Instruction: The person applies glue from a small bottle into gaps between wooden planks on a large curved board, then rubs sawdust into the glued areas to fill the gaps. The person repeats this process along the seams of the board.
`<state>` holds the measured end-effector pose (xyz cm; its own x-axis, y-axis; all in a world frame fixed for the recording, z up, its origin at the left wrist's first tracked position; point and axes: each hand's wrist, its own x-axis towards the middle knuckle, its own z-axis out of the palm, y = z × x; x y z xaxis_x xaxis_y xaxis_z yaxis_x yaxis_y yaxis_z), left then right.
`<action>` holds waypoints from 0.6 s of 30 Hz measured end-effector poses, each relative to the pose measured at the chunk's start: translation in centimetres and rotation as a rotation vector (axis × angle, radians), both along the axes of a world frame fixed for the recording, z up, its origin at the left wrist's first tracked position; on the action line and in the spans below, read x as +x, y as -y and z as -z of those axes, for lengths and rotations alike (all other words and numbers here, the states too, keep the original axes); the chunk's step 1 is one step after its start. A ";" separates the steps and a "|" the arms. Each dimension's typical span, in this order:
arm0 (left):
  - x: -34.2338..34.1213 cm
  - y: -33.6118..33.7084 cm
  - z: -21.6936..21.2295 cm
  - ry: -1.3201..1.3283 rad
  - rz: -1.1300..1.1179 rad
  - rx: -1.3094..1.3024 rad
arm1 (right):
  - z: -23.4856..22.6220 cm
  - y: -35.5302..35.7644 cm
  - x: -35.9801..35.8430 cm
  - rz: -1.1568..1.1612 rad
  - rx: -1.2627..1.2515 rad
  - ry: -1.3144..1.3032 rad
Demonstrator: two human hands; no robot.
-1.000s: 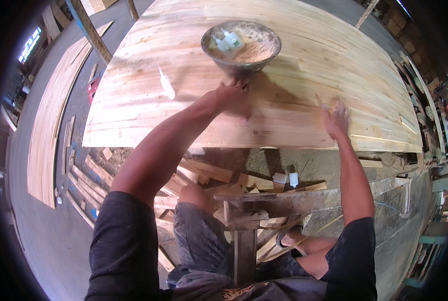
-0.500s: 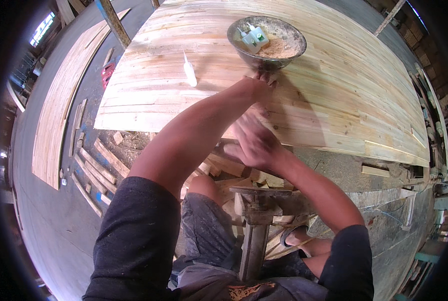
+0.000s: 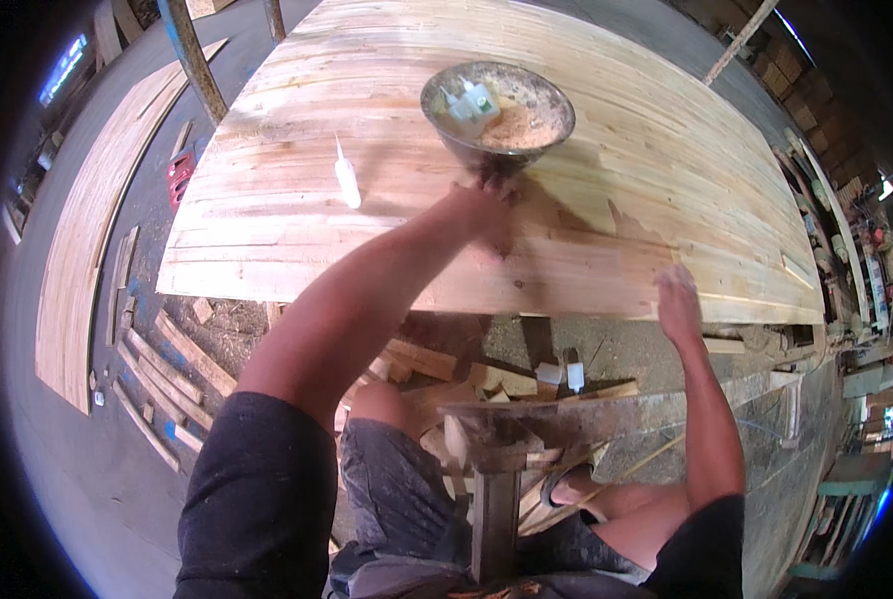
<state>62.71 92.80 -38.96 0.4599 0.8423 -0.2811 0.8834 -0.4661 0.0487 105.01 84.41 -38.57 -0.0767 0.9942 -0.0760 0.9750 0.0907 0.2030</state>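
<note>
My left arm reaches out over a wide panel of glued wood strips (image 3: 386, 230). My left hand (image 3: 486, 200) is at the near side of a dark bowl (image 3: 501, 158), close to its base; its fingers are blurred, and I cannot tell whether they grip anything. In the bowl lie tan sawdust (image 3: 521, 128) and small pale plastic bottles (image 3: 474, 103) with a green label. My right hand (image 3: 678, 299) is over the panel's near edge, right of the bowl, its fingers toward the wood and smeared by motion. A white bottle with a thin nozzle (image 3: 347, 185) stands left of the bowl.
A worn wooden stand (image 3: 496, 439) rises between my legs. Wood offcuts (image 3: 167, 379) litter the floor at the left, beside another long panel (image 3: 97, 240). A red object (image 3: 181, 178) is by the panel's left edge. Small white containers (image 3: 575, 375) sit below its front edge.
My right hand has moved away from my left forearm, out to the right along the panel's front edge. My left hand stays by the bowl. The whole view has shifted slightly.
</note>
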 end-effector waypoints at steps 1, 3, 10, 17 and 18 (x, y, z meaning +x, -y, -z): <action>0.1 0.1 0.0 0.044 -0.005 -0.019 | 0.1 0.5 1.3 0.013 0.107 -0.189; 0.1 0.1 0.1 0.075 -0.032 -0.040 | 0.2 2.5 2.9 0.081 0.189 -0.356; 0.2 -0.5 0.3 0.054 -0.002 -0.117 | -3.0 8.0 1.1 0.079 0.089 -0.423; 0.0 -1.1 0.1 -0.094 0.308 0.070 | -9.6 17.2 -4.2 -0.022 -0.511 -0.214; 0.0 -1.1 -0.2 -0.236 0.417 0.045 | -9.8 18.8 -4.6 -0.077 -0.521 -0.229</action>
